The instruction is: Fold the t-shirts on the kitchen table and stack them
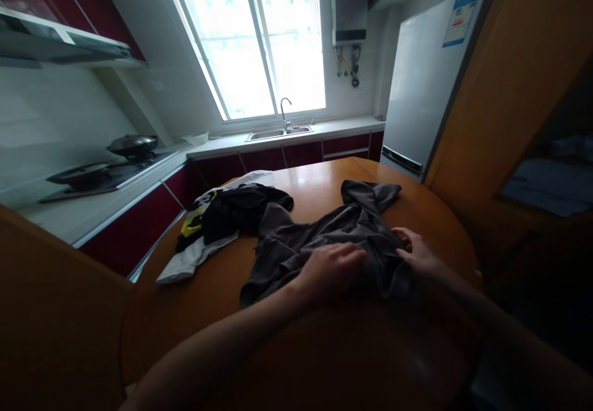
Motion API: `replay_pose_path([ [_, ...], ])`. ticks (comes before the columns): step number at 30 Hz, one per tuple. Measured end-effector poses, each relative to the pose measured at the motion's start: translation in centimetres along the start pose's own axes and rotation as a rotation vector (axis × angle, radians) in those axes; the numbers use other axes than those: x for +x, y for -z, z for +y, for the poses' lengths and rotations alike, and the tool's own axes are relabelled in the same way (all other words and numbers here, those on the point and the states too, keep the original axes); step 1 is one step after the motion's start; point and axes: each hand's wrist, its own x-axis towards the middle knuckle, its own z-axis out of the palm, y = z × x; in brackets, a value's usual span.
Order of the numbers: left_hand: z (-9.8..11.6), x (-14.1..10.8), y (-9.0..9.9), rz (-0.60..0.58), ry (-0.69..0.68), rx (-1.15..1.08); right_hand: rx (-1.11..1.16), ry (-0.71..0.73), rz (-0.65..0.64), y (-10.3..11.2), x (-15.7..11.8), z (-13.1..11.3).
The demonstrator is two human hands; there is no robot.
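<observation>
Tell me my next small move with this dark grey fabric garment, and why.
Perhaps smooth the dark grey fabric garment rightward with the right hand: it looks rumpled, that hand is at its right edge, and the left hand is over its near part.

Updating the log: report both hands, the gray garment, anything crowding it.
Left hand over gray garment. Right hand at its right edge. Garment rumpled on round table. Other clothing close on left.

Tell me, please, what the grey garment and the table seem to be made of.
Grey garment: thin matte cloth, judging by its soft folds; the fibre is unclear.
Table: probably varnished wood or veneer, its brown top glossy with reflected light.
</observation>
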Motion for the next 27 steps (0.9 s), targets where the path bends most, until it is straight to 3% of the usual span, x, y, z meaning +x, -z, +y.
replay_pose_path([
  [2,-5.2,-0.6,0.9,0.019,0.226,0.004,-0.136,-0.015,0.005,1.2,-0.3,1.7],
  [5,-13.0,-1.5,1.3,-0.113,0.544,0.106,-0.327,0.012,0.076,1.9,1.1,1.9],
  [8,-17.1,-2.2,1.0,-0.214,0.559,0.109,-0.421,0.024,0.148,0.6,4.1,-0.6],
  [12,-17.5,-2.6,0.8,-0.31,0.576,0.139,-0.478,-0.012,0.047,-2.2,8.1,-4.5],
  [15,-17.0,-3.2,1.1,-0.382,0.662,0.184,-0.461,0.006,-0.057,-3.0,10.0,-5.2],
  [23,-14.4,-8.4,3.3,-0.615,0.751,0.143,-0.378,0.117,-0.119,0.9,13.3,-2.8],
  [25,-14.9,-8.8,4.4,-0.646,0.763,0.068,-0.357,0.129,-0.189,1.4,13.9,-2.6],
  [27,-16.5,-8.1,5.4,-0.562,0.784,0.019,-0.325,0.142,-0.254,1.3,14.5,-2.9],
])
